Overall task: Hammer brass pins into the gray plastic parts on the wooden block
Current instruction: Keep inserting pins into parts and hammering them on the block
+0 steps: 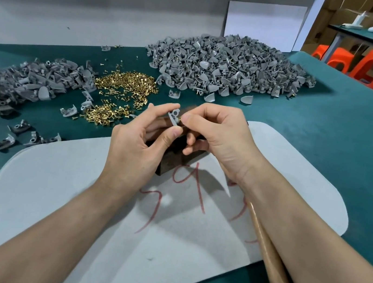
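So, both of our hands were up close together just above the wooden block (172,161), which sat on the pale gray mat (62,195) in the middle of the green table (350,147). Our left hand (135,148) pinched one gray plastic part (173,117) between thumb and forefinger, holding it on edge with its little round holes facing us. Our right hand (222,137) met it from the other side, thumb and forefinger tips squeezed on a brass pin (180,117) right at the part's edge. Only a sliver of the pin showed, so we couldn't tell if it was seated in a hole. The other right fingers curled loosely over the block. The part was up in the air, not on the block.

The hammer handle (271,265) lay across the mat's edge under our right forearm, its head hidden. Red scrawled marks (188,185) ran over the mat. Beyond the hands was a loose heap of brass pins (126,85), with a darker pile of gray parts (26,84) to its left and a much bigger pile (229,67) farther back on the right. A few stray parts (21,127) lay near the mat's left corner. Way back, a white board (264,26) leaned on the wall, with orange stools (367,69) off to the right.
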`<action>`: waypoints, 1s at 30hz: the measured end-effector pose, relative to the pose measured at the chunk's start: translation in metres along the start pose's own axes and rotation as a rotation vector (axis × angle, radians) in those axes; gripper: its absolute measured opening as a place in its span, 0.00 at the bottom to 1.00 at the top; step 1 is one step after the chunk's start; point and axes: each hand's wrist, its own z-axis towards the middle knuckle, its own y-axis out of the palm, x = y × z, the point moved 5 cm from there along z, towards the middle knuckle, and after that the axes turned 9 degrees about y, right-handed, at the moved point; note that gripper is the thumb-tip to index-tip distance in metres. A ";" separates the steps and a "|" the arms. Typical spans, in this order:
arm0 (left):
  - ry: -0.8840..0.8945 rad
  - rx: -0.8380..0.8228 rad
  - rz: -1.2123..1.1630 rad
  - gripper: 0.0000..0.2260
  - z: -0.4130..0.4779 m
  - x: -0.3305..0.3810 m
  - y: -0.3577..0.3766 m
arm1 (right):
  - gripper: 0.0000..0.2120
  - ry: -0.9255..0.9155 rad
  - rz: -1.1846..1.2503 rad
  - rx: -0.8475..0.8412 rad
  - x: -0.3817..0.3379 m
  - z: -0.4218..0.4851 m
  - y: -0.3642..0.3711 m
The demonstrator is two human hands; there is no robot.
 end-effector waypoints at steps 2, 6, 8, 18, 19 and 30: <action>-0.012 0.003 -0.012 0.14 0.000 -0.001 0.000 | 0.09 -0.001 -0.013 0.005 0.000 0.000 0.000; -0.008 0.001 -0.009 0.14 0.000 0.000 0.000 | 0.10 0.019 0.010 0.021 0.002 0.001 0.000; -0.006 0.002 -0.010 0.13 0.000 0.002 0.001 | 0.11 0.026 0.026 0.028 0.003 0.002 0.000; -0.023 0.001 -0.017 0.13 0.000 0.001 0.001 | 0.12 0.033 0.075 0.063 0.005 0.002 0.001; -0.022 0.002 -0.015 0.13 -0.001 0.000 0.001 | 0.12 0.032 0.077 0.066 0.005 0.002 0.001; -0.022 0.014 -0.004 0.12 -0.001 -0.001 0.001 | 0.15 0.004 0.007 0.097 0.005 0.003 0.000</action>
